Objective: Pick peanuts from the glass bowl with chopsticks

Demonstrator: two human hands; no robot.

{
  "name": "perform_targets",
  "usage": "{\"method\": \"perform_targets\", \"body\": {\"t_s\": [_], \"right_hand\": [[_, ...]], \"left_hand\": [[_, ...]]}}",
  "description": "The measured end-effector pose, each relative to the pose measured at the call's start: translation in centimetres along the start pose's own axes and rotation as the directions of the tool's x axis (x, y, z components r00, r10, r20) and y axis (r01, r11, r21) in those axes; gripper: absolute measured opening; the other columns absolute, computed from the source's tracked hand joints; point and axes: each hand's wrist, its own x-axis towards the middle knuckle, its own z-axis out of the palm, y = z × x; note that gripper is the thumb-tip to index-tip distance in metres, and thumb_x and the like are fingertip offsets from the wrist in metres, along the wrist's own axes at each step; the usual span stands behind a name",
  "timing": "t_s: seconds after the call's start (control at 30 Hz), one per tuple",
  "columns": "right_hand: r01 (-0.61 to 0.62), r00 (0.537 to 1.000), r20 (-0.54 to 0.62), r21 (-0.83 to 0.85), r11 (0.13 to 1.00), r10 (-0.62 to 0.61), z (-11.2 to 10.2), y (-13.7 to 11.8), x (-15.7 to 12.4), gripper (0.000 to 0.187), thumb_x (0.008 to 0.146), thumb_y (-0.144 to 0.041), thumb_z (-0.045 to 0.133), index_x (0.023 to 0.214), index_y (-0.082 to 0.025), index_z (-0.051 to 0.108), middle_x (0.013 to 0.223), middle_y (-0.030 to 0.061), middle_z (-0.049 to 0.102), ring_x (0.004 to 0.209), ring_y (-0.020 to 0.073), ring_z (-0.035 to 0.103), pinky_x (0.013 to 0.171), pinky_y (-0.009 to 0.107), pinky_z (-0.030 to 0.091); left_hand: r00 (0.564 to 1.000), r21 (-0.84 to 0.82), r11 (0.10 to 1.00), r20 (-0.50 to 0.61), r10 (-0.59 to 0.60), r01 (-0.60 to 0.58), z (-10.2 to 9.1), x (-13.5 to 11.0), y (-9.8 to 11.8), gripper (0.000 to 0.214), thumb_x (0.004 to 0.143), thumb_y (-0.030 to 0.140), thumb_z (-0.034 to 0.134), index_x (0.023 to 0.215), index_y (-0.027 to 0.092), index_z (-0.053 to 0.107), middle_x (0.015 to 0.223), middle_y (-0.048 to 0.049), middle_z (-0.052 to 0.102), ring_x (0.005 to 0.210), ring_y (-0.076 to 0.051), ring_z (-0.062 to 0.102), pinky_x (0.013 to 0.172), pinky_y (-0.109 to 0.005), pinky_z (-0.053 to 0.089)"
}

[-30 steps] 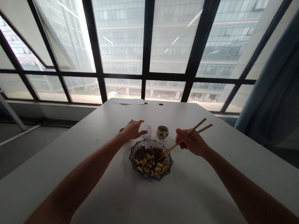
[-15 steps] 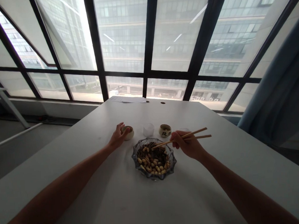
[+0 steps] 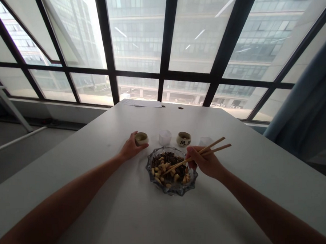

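Note:
A scalloped glass bowl [image 3: 155, 179] of peanuts and dark seeds sits mid-table. My right hand [image 3: 205, 163] is closed on a pair of wooden chopsticks [image 3: 205, 152], whose tips reach down into the nuts. My left hand [image 3: 131, 148] curls around a small ceramic cup [image 3: 141, 138] to the bowl's upper left, thumb and fingers on its side. Behind the bowl stand a small clear cup [image 3: 165, 137] and a second ceramic cup [image 3: 183, 138] with dark markings. Another clear cup [image 3: 205, 141] sits just past the chopsticks.
The white table [image 3: 146, 217] runs to a far edge under a large window with black frames. A paper sheet [image 3: 141, 103] lies at that far edge, beside two small holes. A blue curtain [image 3: 309, 107] hangs on the right.
My left hand moved left from the clear cup to the small ceramic cup and closed around it. The chopsticks lifted, then their tips went back down into the bowl.

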Motion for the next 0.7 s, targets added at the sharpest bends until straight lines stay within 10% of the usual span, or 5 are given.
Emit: {"method": "perform_targets", "body": {"t_s": [0.33, 0.7], "right_hand": [[0.147, 0.924, -0.353, -0.023, 0.989, -0.145, -0.9, 0.2, 0.2, 0.061, 0.084, -0.071, 0.055, 0.056, -0.017, 0.062, 0.037, 0.0013, 0.053, 0.030, 0.0092, 0.045, 0.030, 0.019, 0.034], [0.122, 0.987, -0.095, -0.077, 0.990, -0.129, -0.8, -0.3, -0.3, 0.057, 0.085, -0.067, 0.057, 0.059, -0.017, 0.065, 0.041, 0.0018, 0.056, 0.034, 0.0098, 0.048, 0.033, 0.020, 0.037]], "left_hand": [[1.000, -0.009, 1.000, -0.004, 0.022, -0.022, 0.1, 0.1, -0.2, 0.090, 0.066, 0.055, 0.075, 0.138, 0.011, 0.040, 0.124, -0.0174, 0.064, 0.114, -0.030, 0.062, 0.101, -0.044, 0.048], [0.999, -0.009, 0.999, -0.015, 0.035, -0.035, 0.0, 0.0, 0.0, 0.085, 0.066, 0.055, 0.075, 0.133, 0.014, 0.044, 0.119, -0.0151, 0.066, 0.110, -0.030, 0.064, 0.096, -0.043, 0.050]]}}
